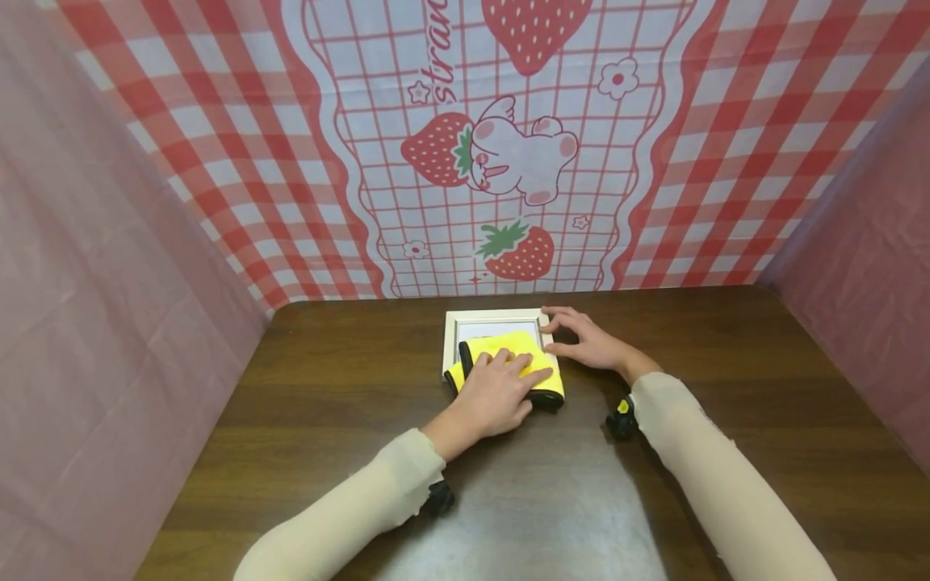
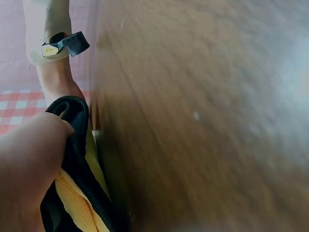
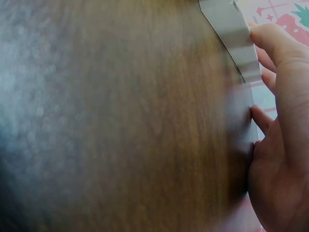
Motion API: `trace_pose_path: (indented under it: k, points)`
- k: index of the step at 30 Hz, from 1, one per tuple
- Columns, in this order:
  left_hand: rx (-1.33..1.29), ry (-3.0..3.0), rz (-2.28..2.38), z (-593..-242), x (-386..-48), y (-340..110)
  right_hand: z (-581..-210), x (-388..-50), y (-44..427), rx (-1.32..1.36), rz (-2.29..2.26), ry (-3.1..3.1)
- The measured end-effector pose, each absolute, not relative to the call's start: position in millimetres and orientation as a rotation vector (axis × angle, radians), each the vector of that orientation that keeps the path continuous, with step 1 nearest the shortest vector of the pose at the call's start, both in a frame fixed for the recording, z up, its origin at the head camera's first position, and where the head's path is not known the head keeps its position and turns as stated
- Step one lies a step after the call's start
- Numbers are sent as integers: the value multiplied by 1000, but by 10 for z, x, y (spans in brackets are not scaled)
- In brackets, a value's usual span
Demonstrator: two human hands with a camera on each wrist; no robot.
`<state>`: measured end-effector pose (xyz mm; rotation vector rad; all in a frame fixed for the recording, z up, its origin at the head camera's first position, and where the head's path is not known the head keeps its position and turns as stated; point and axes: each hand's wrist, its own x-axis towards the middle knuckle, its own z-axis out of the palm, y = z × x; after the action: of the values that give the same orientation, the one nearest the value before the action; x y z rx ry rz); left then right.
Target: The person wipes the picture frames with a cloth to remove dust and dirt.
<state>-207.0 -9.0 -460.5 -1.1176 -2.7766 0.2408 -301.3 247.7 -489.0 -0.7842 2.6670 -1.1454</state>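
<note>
A picture frame (image 1: 449,347) with a pale border lies on the wooden table. Across its nearer part is a folded yellow cloth (image 1: 526,347) with black edging. My left hand (image 1: 494,399) rests on the cloth, fingers spread over the top. In the left wrist view, part of that hand lies against the cloth's black edge (image 2: 79,140). My right hand (image 1: 592,343) touches the frame's right side with its fingertips, the fingers loosely bent. The right wrist view shows one finger against the frame's side (image 3: 234,36). Cloth and left hand hide the frame's nearer part.
The dark wooden table (image 1: 334,387) extends around the frame on all sides. Behind it hangs a red-and-white checked curtain (image 1: 312,161) with strawberries. Pink cloth walls (image 1: 109,282) stand at left and right. A small black device (image 1: 621,418) is on the right wrist.
</note>
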Motion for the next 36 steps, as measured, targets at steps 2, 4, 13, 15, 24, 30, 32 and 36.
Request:
trace_pose_path:
  k: [2, 4, 13, 15, 24, 30, 32, 36]
  points:
    - [-1117, -2777, 238, -4595, -2066, -133, -4887, -3016, 2477, -789, -1149, 2668]
    - [-1113, -2781, 233, -4591, -2065, -175, -4881, -3019, 2477, -797, -1150, 2669]
    - [-1099, -2778, 107, -4709, -2126, -423, -4855, -3023, 2467, -782, -1145, 2670]
    - [-1101, -2758, 83, -4823, -2186, -495, -4854, -3020, 2475, -786, -1147, 2672]
    - [-1073, -2758, 62, -4768, -2131, -755, -4986, -3082, 2526, -828, -1205, 2688]
    - [-1058, -2728, 73, -4766, -2115, -911, -4871, -3039, 2488, -801, -1142, 2669]
    - [-1054, -2730, 72, -4726, -2085, -962, -4874, -3031, 2486, -798, -1142, 2669]
    - [-1050, -2724, 28, -4674, -2047, -1072, -4882, -3018, 2484, -801, -1146, 2666]
